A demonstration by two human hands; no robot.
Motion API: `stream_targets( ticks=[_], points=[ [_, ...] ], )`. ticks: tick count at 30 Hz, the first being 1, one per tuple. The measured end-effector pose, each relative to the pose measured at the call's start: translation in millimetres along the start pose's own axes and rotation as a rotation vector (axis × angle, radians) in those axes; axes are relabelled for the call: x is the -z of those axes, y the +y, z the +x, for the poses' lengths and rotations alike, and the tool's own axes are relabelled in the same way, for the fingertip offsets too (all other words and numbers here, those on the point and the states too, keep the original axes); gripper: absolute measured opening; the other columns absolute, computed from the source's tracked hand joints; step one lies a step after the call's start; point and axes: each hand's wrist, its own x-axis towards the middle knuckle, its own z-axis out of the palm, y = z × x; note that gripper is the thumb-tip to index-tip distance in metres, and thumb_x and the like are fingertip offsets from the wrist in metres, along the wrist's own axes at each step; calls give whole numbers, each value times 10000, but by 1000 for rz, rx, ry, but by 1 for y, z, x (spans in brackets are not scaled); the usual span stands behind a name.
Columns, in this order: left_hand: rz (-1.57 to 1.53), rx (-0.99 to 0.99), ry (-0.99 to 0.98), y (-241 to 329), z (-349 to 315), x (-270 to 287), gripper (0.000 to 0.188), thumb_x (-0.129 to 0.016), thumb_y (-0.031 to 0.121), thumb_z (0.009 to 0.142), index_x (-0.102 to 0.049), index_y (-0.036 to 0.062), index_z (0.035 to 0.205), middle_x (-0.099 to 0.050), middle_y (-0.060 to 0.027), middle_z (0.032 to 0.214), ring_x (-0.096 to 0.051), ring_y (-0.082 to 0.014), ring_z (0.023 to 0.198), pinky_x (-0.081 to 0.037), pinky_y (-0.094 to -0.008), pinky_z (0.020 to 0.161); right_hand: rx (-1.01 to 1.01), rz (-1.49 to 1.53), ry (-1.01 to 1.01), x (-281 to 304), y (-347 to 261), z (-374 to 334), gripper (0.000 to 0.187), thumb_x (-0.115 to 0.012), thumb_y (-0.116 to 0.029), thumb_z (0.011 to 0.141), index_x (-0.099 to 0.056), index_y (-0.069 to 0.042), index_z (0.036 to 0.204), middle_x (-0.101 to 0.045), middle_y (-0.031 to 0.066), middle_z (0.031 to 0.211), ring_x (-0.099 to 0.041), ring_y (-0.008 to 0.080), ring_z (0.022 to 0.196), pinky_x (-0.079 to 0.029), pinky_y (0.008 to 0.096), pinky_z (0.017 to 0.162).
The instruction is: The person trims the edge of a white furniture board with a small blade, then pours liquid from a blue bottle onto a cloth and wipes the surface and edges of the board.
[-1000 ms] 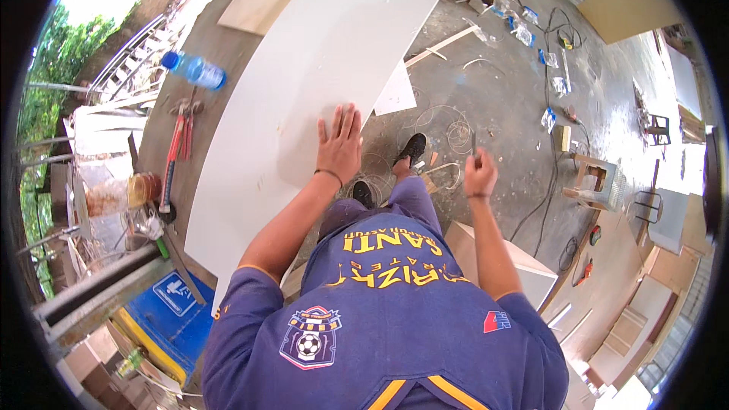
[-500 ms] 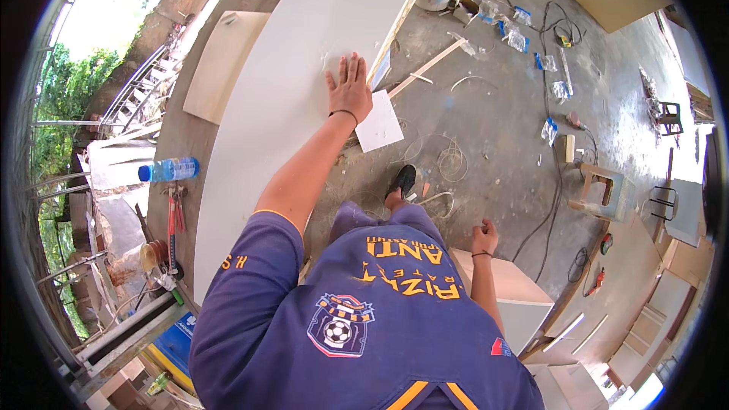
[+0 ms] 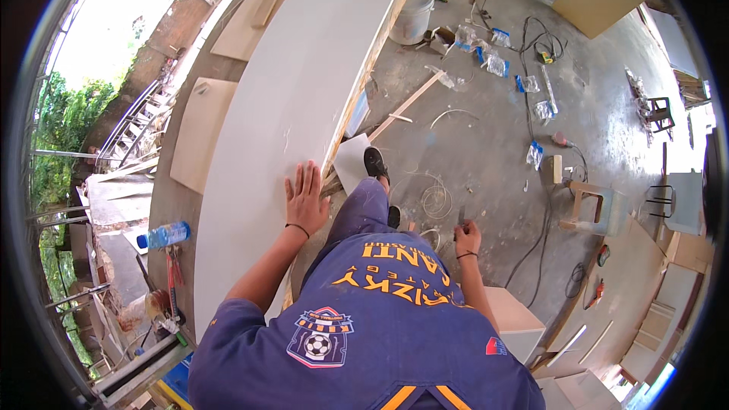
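Observation:
My left hand (image 3: 307,201) lies flat with its fingers stretched on a long grey-white panel (image 3: 281,99), close to the panel's right edge. Down by my right side, my right hand (image 3: 468,238) is closed around a small, dark, thin tool (image 3: 461,216). Its tip pokes up past my fingers, but the rest is covered, so its kind is unclear. A white sheet piece (image 3: 350,161) sits below the panel edge, near my shoe (image 3: 375,161).
A blue-capped water bottle (image 3: 164,235) lies left of the panel. Ahead are a white bucket (image 3: 414,15), a wooden strip (image 3: 406,108) and several plastic packets (image 3: 497,66). Black cable (image 3: 548,216) crosses the floor. A stool (image 3: 594,209) and a box-like cabinet (image 3: 516,315) are to the right.
I have stepped forward along the panel. My left hand is now nearer my body, still flat on it. The dark tool in my right hand has come into sight.

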Motion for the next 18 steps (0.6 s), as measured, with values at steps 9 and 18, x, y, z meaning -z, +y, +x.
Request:
stream_targets(
  ticks=[9,18],
  points=[
    [-31,-100,60,36,221,13,780,-576,273,835,-187,48,1472,-126,-87,1560,-88,-313,1441,-83,-603,1117,-20,-73,-36,2,-66,79,120,-652,-72,776,-609,-12,872,-516,-5,604,-467,73,546,-400,261,505],
    [-67,-181,40,64,369,28,735,-545,288,869,-188,67,1473,-109,-62,1565,-63,-285,1446,-88,-603,1121,53,-181,19,-8,-156,150,148,-655,-120,755,-552,-17,780,-505,48,610,-469,138,567,-404,313,537]
  ],
)
